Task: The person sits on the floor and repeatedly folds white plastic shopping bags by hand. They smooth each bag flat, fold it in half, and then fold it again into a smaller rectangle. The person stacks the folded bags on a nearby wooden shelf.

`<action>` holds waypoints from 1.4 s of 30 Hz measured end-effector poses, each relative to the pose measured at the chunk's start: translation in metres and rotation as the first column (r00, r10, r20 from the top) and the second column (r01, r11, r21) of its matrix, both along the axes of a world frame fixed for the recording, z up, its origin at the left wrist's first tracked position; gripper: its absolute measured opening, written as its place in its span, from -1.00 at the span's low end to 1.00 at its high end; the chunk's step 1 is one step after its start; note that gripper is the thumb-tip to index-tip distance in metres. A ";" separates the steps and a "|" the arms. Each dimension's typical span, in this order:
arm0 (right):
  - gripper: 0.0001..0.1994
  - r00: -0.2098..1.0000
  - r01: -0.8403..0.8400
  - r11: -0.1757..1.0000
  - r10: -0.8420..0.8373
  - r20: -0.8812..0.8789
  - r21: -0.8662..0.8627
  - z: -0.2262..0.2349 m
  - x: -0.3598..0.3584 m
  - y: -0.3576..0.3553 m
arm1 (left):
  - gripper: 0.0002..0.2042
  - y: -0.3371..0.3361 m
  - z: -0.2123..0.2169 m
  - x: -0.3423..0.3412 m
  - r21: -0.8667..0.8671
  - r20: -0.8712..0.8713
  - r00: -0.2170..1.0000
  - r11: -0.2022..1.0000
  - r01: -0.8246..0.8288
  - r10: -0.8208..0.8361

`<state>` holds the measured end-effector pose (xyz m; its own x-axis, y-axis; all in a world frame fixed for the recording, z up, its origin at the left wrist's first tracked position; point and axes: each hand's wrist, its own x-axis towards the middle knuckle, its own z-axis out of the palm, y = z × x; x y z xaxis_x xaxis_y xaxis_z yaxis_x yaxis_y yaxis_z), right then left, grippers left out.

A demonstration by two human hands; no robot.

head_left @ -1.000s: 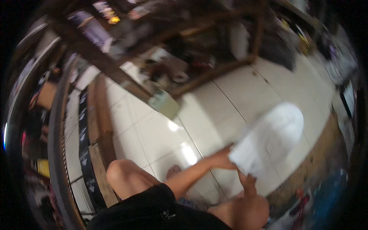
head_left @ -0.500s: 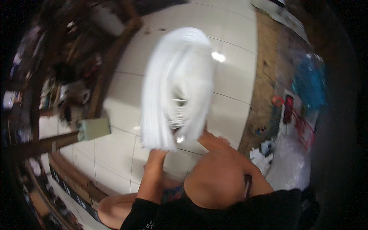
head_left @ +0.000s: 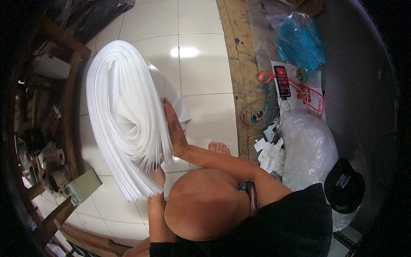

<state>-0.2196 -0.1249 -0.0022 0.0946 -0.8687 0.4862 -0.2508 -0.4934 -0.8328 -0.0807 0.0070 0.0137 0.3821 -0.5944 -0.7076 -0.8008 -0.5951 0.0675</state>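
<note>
A thick bundle of thin white sheets (head_left: 147,94), folded over into a loop with its layered edges facing up, stands before my knees. My right hand (head_left: 174,130) presses along the bundle's right side, fingers extended against it, steadying it. Below the loose lower ends, my left hand (head_left: 158,179) holds the bundle from underneath; most of its fingers are hidden by the sheets. The bundle's lower part is partly out of sight behind its top.
A wooden rack (head_left: 70,115) lines the left, with a pale green container (head_left: 84,187) near it. Along the right, a worn wooden board (head_left: 244,94) holds a phone (head_left: 281,80), blue plastic (head_left: 302,40), a clear plastic bag (head_left: 310,147) and crumpled white paper (head_left: 272,156). A black cap (head_left: 343,185) lies nearby.
The bundle has shifted left in the view, and the surroundings have swung left with the head's turn. My right hand now shows along the bundle's side, where before it was mostly hidden beneath it.
</note>
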 end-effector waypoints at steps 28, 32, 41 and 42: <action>-0.50 0.913 0.002 0.828 0.227 -0.339 0.561 0.124 -0.099 -0.135 | -0.88 -0.097 0.186 0.006 0.501 -0.866 -0.495 0.164 -0.850 0.078; -0.45 0.782 -0.052 0.701 0.472 -0.408 0.712 0.072 -0.102 -0.174 | -0.87 -0.102 0.149 0.039 0.602 -0.797 -0.582 0.138 -0.787 0.160; -0.25 0.751 -0.132 0.595 0.582 -0.311 0.793 -0.042 -0.117 -0.217 | -0.77 -0.056 0.000 0.123 0.623 -0.759 -0.541 0.159 -0.766 0.362; -0.23 0.733 -0.088 0.621 0.570 -0.371 0.779 -0.041 -0.112 -0.214 | -0.81 -0.050 -0.008 0.129 0.607 -0.769 -0.514 0.180 -0.774 0.379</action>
